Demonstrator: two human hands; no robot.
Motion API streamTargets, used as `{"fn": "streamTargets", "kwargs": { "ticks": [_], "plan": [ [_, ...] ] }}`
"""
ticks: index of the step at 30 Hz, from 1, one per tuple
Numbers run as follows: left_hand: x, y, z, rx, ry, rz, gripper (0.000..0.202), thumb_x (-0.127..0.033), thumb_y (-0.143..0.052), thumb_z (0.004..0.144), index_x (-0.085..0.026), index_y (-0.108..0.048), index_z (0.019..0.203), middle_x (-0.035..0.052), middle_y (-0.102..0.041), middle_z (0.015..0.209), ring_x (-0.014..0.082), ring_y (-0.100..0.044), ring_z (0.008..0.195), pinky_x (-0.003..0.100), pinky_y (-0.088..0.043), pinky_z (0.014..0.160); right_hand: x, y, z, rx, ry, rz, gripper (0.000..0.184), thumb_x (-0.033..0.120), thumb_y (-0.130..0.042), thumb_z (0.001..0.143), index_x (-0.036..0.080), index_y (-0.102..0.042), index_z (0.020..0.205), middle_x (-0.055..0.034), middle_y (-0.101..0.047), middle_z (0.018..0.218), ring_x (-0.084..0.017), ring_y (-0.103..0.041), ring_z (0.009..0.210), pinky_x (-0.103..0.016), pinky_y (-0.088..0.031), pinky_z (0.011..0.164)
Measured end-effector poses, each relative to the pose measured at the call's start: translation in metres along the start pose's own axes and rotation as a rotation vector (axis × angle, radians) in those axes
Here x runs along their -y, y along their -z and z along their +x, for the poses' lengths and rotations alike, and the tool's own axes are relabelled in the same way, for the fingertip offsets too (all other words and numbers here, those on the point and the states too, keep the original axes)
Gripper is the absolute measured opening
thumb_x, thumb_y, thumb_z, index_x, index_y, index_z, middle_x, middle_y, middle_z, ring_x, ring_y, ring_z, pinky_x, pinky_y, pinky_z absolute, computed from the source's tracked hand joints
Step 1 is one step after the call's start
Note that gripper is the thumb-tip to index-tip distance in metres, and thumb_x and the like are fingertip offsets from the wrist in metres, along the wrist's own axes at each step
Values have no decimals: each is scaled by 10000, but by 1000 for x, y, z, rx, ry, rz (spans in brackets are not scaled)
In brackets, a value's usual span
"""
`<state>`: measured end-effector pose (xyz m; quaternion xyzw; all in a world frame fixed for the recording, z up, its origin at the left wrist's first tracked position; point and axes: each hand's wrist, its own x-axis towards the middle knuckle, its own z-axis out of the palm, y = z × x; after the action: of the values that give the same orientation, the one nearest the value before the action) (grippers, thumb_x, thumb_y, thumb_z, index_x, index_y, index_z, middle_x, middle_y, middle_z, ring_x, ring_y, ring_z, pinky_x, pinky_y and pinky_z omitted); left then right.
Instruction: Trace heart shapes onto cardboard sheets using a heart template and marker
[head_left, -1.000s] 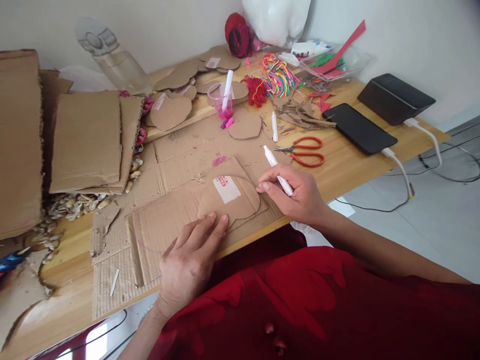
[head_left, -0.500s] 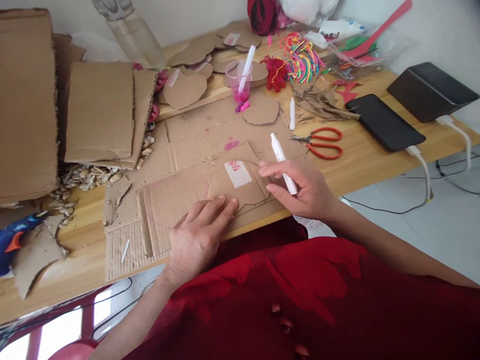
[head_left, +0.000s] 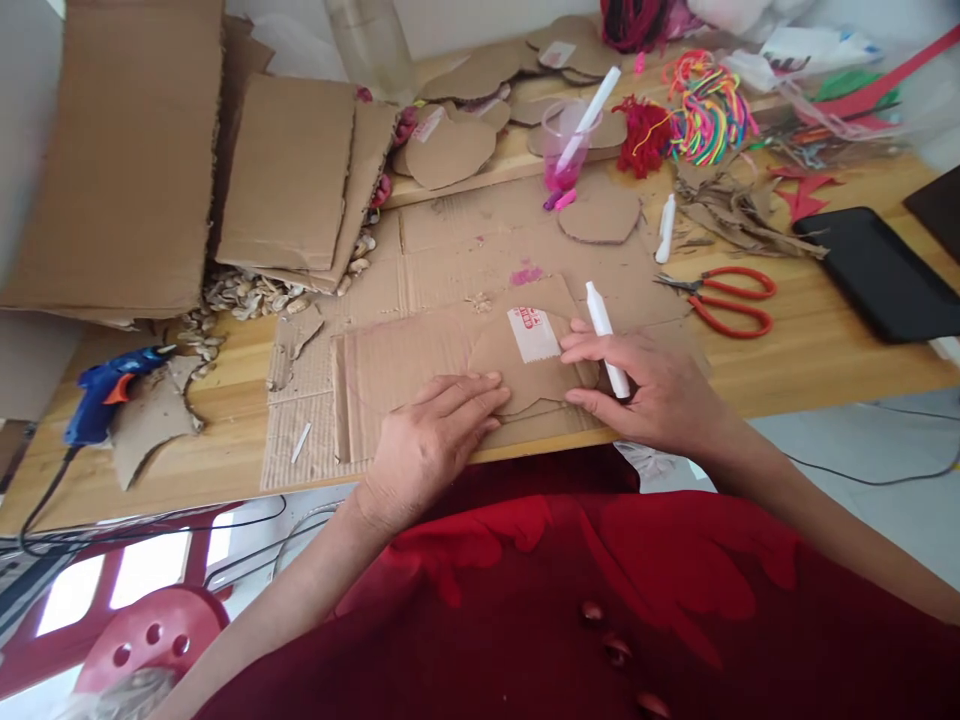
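My left hand lies flat, fingers stretched out, on the left part of a heart-shaped cardboard cutout with a white and red label. The cutout rests on a corrugated cardboard sheet at the near table edge. My right hand grips a white marker and rests its fingers on the cutout's right edge. The marker's end points up and away from me.
Red-handled scissors lie right of my hand, a black tablet beyond them. A second white marker, a pink cup, coloured yarn and cardboard hearts sit farther back. A blue glue gun and cardboard slabs are at left.
The camera has swung left and down, bringing the glue gun into view. My right hand has drawn in over the cutout's right edge. My left hand stays pressed on the cutout.
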<state>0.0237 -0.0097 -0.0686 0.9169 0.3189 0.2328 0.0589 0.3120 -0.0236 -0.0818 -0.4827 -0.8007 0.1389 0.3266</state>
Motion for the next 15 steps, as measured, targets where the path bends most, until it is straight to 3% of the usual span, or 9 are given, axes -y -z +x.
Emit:
{"fn": "streamTargets", "kwargs": {
  "ticks": [5,9,15],
  "plan": [
    [-9,-4,-2,22,-90,213,301,-126,-526,1029,-126,-672,1292,113,-738,1338,237,-702,1206,369,-649,950,-1,0,0,-3,32,-70,311,300,-728,910,267,-666,1213,-77,-767,1291,-319,-714,1240,-493,-588,979],
    [-18,-6,1,11,-170,403,325,-79,-431,1027,-57,-675,1241,173,-751,1284,255,-729,1137,363,-659,879,-5,-1,-1,-14,24,-82,307,334,-749,898,280,-681,1192,-85,-747,1338,-329,-717,1233,-512,-588,990],
    [-21,-10,2,28,-151,423,310,-97,-465,1009,-44,-663,1242,180,-751,1263,264,-728,1101,360,-650,867,-7,-1,-1,-17,59,-75,294,314,-748,900,278,-677,1183,-89,-760,1308,-328,-712,1244,-520,-585,1012]
  ]
}}
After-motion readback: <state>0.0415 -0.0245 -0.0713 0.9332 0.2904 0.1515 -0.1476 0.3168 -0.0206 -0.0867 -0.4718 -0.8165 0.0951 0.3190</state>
